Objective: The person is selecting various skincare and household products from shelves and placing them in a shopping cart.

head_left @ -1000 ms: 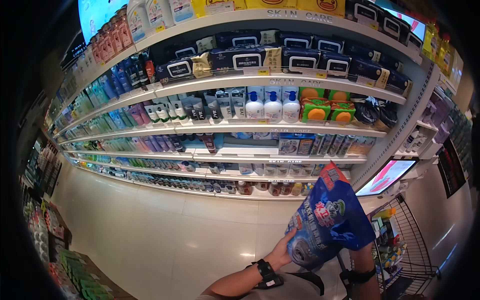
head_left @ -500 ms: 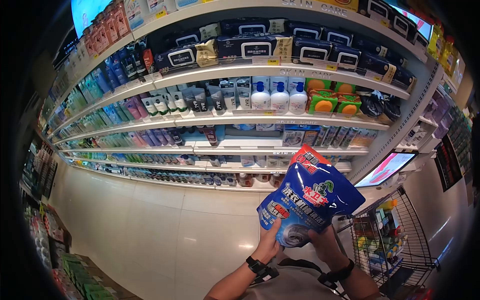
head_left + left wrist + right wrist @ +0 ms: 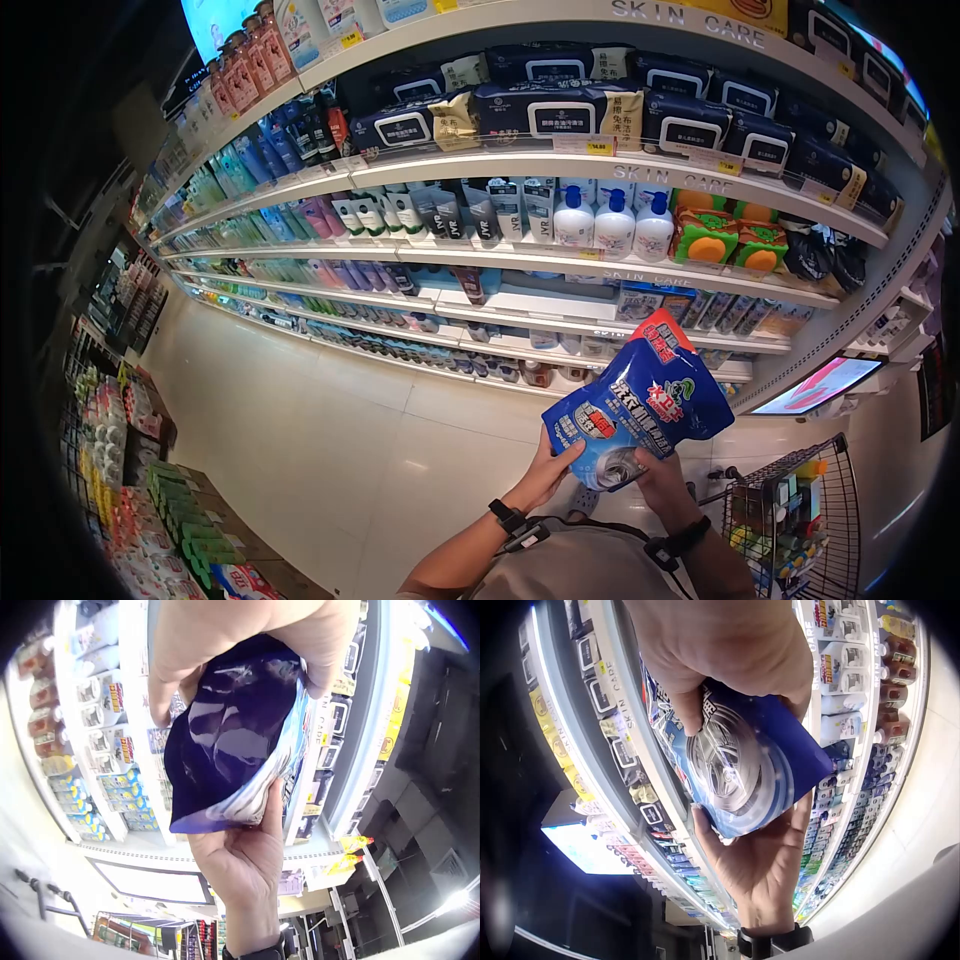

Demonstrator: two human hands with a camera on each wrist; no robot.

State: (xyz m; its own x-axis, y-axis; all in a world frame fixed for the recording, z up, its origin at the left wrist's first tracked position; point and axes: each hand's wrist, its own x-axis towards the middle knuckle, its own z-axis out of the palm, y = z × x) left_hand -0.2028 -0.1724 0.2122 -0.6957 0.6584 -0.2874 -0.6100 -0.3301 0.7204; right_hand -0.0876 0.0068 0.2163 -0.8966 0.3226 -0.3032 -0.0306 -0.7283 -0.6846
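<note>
Both hands hold a blue pouch of washing machine cleaner [image 3: 640,410] in front of the body. It has a red top corner, Chinese lettering and a picture of a drum, and leans with its front towards the head camera. My left hand [image 3: 545,472] grips the lower left corner, thumb on the front. At the bottom right my right hand [image 3: 662,482] grips it, thumb also in front. The left wrist view shows the dark, creased back of the pouch [image 3: 232,727]. In the right wrist view, its printed drum [image 3: 727,765] lies between the two hands.
Ahead stands a long white shelf unit [image 3: 560,250] with wipes [image 3: 545,105], pump bottles [image 3: 613,222] and tubes. A wire shopping cart [image 3: 790,520] with goods is at the right. Stacked green packs [image 3: 190,510] line the lower left. Pale tiled floor [image 3: 400,430] lies between.
The pouch has turned from a steep tilt, its front coming round towards the head camera. The right hand, earlier mostly behind it, now shows at its lower edge. The head view has shifted.
</note>
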